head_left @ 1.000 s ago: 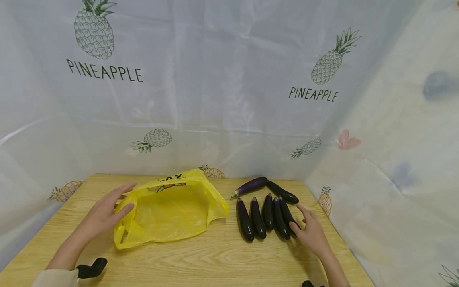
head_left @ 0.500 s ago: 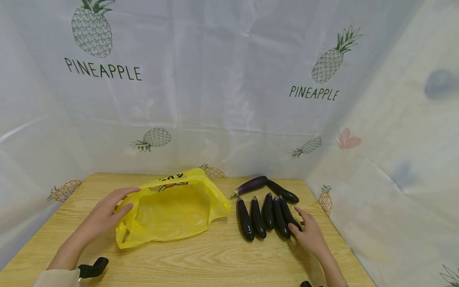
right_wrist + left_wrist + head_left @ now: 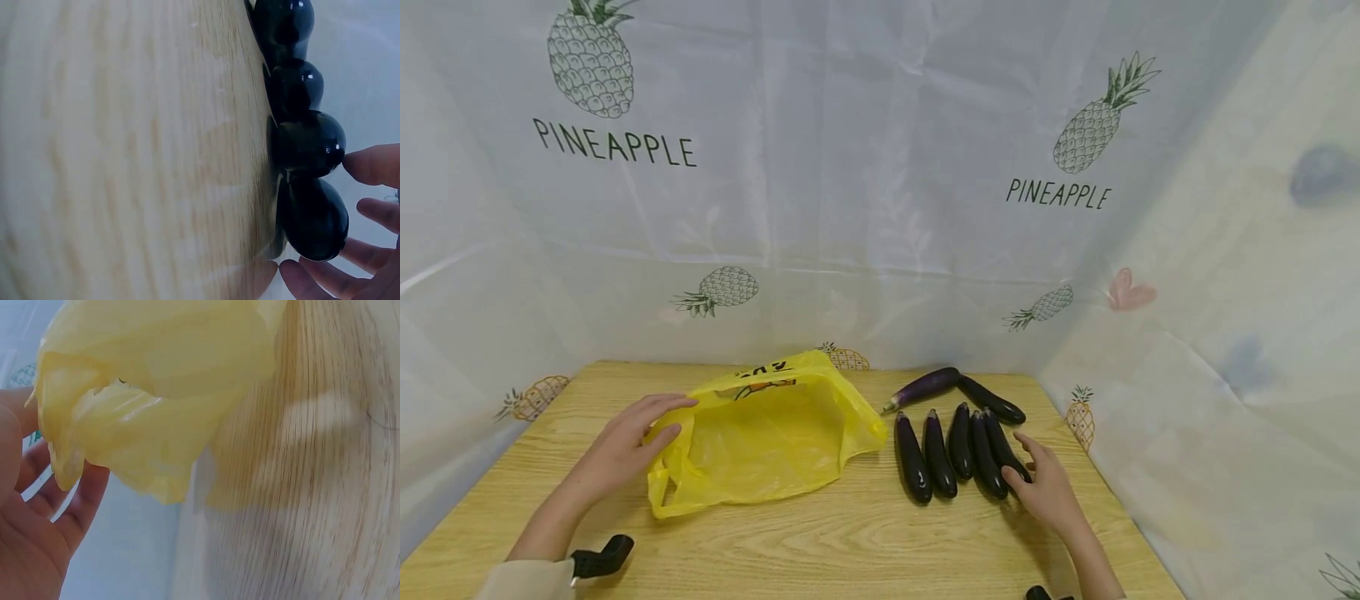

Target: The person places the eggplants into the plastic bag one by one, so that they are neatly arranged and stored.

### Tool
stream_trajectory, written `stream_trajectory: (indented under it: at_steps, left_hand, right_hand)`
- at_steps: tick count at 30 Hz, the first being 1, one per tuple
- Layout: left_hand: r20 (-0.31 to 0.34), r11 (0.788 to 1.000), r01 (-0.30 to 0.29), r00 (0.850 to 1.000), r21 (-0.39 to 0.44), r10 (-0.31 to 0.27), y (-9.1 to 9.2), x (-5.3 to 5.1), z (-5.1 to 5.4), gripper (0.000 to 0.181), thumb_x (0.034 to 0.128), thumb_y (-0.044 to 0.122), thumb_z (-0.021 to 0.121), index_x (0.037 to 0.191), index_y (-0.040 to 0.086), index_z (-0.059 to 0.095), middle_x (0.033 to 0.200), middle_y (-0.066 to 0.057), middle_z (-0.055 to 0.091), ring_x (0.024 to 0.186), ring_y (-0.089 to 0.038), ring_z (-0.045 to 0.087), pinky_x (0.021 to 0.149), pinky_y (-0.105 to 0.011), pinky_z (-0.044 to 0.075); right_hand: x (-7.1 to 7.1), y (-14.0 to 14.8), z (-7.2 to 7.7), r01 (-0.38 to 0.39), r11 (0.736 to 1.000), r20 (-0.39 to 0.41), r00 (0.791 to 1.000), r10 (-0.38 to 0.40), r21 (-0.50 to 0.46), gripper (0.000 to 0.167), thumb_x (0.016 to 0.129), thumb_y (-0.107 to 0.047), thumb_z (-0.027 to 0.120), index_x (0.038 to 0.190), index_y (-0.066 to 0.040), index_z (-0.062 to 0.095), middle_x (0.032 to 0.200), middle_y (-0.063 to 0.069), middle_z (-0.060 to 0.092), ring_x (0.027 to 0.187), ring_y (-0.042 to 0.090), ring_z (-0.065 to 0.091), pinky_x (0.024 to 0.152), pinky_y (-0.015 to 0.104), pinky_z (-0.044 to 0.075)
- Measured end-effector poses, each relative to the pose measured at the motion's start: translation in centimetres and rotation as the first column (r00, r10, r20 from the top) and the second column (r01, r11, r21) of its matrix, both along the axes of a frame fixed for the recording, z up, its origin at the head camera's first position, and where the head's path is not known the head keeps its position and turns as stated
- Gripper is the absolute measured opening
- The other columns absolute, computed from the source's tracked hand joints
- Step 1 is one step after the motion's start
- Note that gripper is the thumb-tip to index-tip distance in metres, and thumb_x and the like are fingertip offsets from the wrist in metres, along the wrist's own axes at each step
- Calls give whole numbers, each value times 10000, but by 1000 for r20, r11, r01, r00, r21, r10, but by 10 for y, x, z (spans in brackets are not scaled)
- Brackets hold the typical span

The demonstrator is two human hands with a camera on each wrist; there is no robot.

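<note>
A yellow plastic bag (image 3: 760, 442) lies on its side at the middle left of the table, its wide mouth facing the front. My left hand (image 3: 632, 442) is at the bag's left edge, thumb and fingers spread apart; in the left wrist view, fingertips touch the thin plastic (image 3: 137, 444). Five-odd is not counted here: several dark eggplants lie side by side to the right. At the rightmost eggplant (image 3: 1006, 454) is my right hand (image 3: 1048, 492), thumb on one side and fingers on the other. The right wrist view shows this eggplant (image 3: 314, 219) between them, loosely surrounded.
Behind the row, a purple eggplant (image 3: 925, 388) and a darker eggplant (image 3: 992, 400) lie end to end. The wooden table (image 3: 820, 546) is bordered by a pineapple-print plastic sheet (image 3: 880, 208) at the back and sides.
My left hand and the yellow bag have shifted slightly to the right. My right hand has drawn slightly inward at the rightmost eggplant; the eggplants look unmoved.
</note>
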State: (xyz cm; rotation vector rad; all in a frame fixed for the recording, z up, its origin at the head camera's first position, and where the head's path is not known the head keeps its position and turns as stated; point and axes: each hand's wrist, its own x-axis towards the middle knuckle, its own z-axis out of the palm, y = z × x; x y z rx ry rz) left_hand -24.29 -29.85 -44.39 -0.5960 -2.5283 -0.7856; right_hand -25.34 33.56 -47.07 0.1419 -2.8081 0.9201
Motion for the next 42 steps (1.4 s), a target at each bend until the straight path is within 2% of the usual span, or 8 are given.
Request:
stream_trajectory:
  at_steps: [1,7,11,16,26,35,40,42]
  left_hand:
    - [-7,1000,-5,1000,-5,5,0,0,-1,429,1040,84,687,1461,154,640,1433,-103,625,1254,-351,582,854,-457,574]
    - [-29,1000,-8,1000,11,9,0,-3,-3,440,1021,49,704,1451,131,659,1394,-91,632,1217,-333,596,845,-367,559]
    - [-37,999,-6,999,43,8,1,-4,-2,464,985,25,743,1437,96,669,1373,-109,628,1161,-290,600,766,-291,527]
    - [-38,998,-22,999,59,24,3,-5,0,525,929,15,804,1433,77,670,1376,-126,613,1126,-219,573,714,-262,488]
    - [-44,998,-45,998,53,47,4,-5,7,569,889,-28,824,1430,52,666,1372,-169,602,1116,-370,614,709,-266,486]
    - [-54,998,-48,997,44,50,4,-4,8,577,877,-62,817,1423,53,672,1379,-165,603,1178,-409,604,767,-238,481]
    - [-24,997,-56,998,49,58,3,-3,7,583,880,-63,813,1431,64,671,1390,-163,599,1215,-434,592,828,-198,480]
    - [-17,997,-61,998,49,62,3,-2,8,585,882,-61,812,1434,70,670,1390,-159,600,1221,-434,589,837,-238,500]
  right_hand:
    - [0,0,0,2,1000,2,1000,-2,1,681,1026,-221,735,1597,-10,429,1487,350,475,1185,516,620,930,611,553]
    - [2,-1,1,-2,1000,-23,1000,2,5,652,1007,-153,743,1574,4,462,1460,341,516,1142,491,649,918,598,559]
    - [1,0,0,-13,1000,-46,999,13,16,624,978,-78,754,1542,17,504,1409,339,575,1081,454,682,894,576,571]
    - [1,0,0,-8,1000,-41,999,8,15,587,959,-26,754,1505,31,546,1358,334,625,1039,431,708,853,535,590]
    - [2,-2,6,16,1000,0,1000,-16,27,440,976,-46,738,1404,19,659,1274,269,701,977,361,738,745,408,590]
    - [1,1,11,2,1000,37,999,-2,23,463,967,-40,722,1418,30,643,1283,311,687,979,374,762,687,333,572]
    - [1,3,11,3,999,64,998,-6,34,469,969,-52,726,1428,2,645,1264,320,696,964,367,766,683,348,578]
    - [1,4,11,2,999,66,998,-4,34,470,969,-59,731,1428,-3,646,1251,315,703,956,364,768,686,366,587]
